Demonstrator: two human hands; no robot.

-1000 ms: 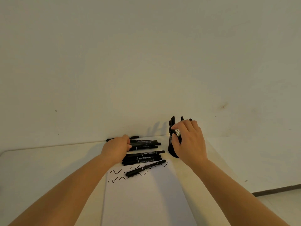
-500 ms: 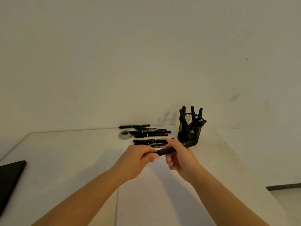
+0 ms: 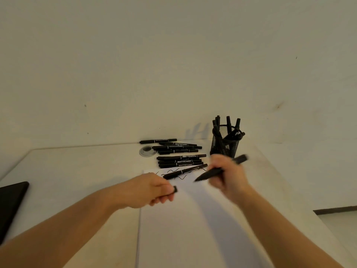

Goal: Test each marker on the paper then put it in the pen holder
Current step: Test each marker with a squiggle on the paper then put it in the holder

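Note:
My right hand [image 3: 227, 176] grips an uncapped black marker [image 3: 209, 174], tip pointing left and down just above the white paper [image 3: 193, 225]. Its black cap [image 3: 174, 189] is pinched in the fingers of my left hand [image 3: 148, 190], over the paper's left part. Black squiggles [image 3: 180, 177] mark the paper's far edge, where one loose marker [image 3: 185, 171] lies across them. Several black markers [image 3: 180, 160] lie in two piles behind the paper. The black mesh pen holder [image 3: 224, 144] at the back right holds several markers upright.
A round clear lid [image 3: 146, 151] lies left of the marker piles. A black flat object [image 3: 9, 206] sits at the table's left edge. The wall stands directly behind the white table [image 3: 77, 171], whose right edge drops to the floor [image 3: 340, 219].
Both hands held one marker together half a second ago. They have since pulled apart: the left keeps the cap, the right swings the uncapped marker down toward the paper.

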